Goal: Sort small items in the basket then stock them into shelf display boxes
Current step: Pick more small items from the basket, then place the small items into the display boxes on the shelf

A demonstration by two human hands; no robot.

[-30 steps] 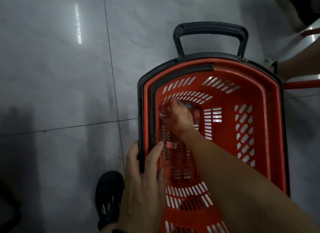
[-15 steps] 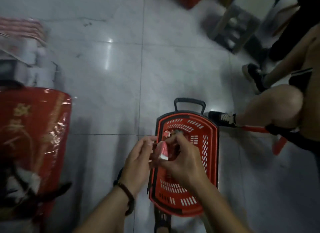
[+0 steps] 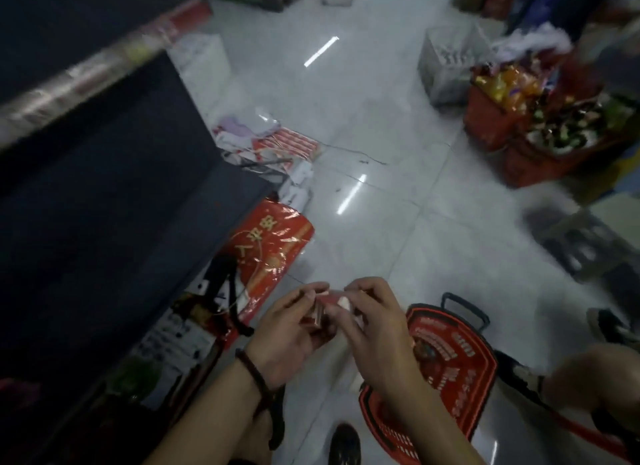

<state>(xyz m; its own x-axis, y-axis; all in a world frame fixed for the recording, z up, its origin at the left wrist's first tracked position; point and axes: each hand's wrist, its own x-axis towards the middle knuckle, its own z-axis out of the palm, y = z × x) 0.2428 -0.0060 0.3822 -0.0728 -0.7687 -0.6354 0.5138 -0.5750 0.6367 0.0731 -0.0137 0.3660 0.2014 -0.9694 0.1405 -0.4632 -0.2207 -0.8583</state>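
Squaring up the stack seems the step in hand: the left hand curls its fingers round a few small red packs from below, and the right hand, touching it, pinches the top pack between thumb and fingertips, all held in the air just left of the basket. It should go best if the left hand cradles firmly while the right aligns edges, like with like, before turning to the shelf. Among containers, the dark shelf at left shows no display boxes clearly; a shiny red bag sits on the floor below it; the red basket on the floor looks nearly empty, though blur hides its bottom; the far baskets at right are heaped with bright packets.
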